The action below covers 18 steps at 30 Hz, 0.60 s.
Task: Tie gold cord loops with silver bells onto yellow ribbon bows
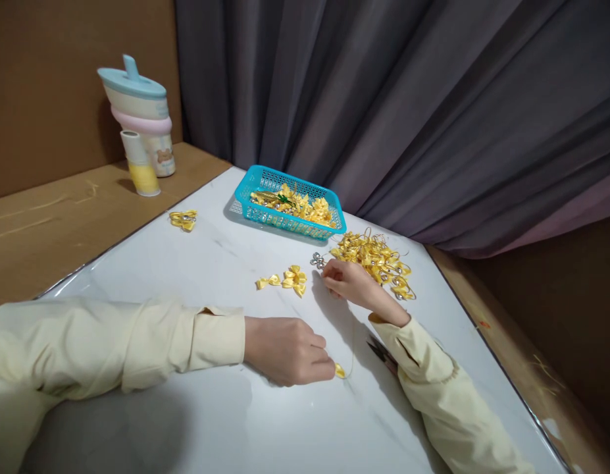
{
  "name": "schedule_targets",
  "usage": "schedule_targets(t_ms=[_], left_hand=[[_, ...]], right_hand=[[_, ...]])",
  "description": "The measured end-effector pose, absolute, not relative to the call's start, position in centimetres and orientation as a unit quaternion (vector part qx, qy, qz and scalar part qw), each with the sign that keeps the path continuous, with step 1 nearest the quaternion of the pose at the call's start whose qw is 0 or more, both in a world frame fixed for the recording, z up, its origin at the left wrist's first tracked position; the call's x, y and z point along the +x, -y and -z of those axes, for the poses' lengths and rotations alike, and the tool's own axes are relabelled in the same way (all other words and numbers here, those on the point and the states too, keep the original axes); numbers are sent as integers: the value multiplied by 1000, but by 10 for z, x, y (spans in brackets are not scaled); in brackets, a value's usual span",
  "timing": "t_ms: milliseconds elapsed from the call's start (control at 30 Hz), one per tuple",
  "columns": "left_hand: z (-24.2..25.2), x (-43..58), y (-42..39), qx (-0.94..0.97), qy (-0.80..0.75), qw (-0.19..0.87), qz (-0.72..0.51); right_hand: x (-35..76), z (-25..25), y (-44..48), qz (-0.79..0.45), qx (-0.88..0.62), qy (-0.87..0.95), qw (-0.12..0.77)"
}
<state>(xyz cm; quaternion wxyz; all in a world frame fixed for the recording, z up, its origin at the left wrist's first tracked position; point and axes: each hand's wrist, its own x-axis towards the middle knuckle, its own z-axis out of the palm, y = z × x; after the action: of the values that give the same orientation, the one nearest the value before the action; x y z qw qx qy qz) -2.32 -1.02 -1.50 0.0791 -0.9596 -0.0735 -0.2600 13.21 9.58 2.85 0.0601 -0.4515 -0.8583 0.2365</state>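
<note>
The left hand (289, 351) pinches a yellow ribbon (339, 370) at the near tabletop (295, 434); whether the right hand (351, 283) grasps the silver flower (317, 261), I can't tell. Work looks unfinished, with loose bows (295, 276) remaining.

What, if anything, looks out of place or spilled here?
Nothing looks plainly spilled or broken. One yellow ribbon piece seems a little stray: it lies alone near the left edge of the white tabletop, well apart from the tangled yellow pile by the blue basket.
</note>
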Motion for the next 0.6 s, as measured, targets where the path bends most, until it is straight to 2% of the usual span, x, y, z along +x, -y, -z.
schedule_targets(t_ms=[200,300,400,500,600], left_hand=[[14,-23,10,-961,78,72,254],[15,-23,10,-964,85,59,246],[16,-23,10,-965,102,24,242],[16,-23,8,-961,143,-23,236],[15,-22,5,-954,180,-60,233]], right_hand=[[136,-36,-92,-164,-465,847,199],[139,-48,-89,-154,-470,787,368],[143,-69,-82,-207,-440,681,547],[151,-98,-71,-252,-414,619,617],[167,-130,-57,-328,-412,560,639]])
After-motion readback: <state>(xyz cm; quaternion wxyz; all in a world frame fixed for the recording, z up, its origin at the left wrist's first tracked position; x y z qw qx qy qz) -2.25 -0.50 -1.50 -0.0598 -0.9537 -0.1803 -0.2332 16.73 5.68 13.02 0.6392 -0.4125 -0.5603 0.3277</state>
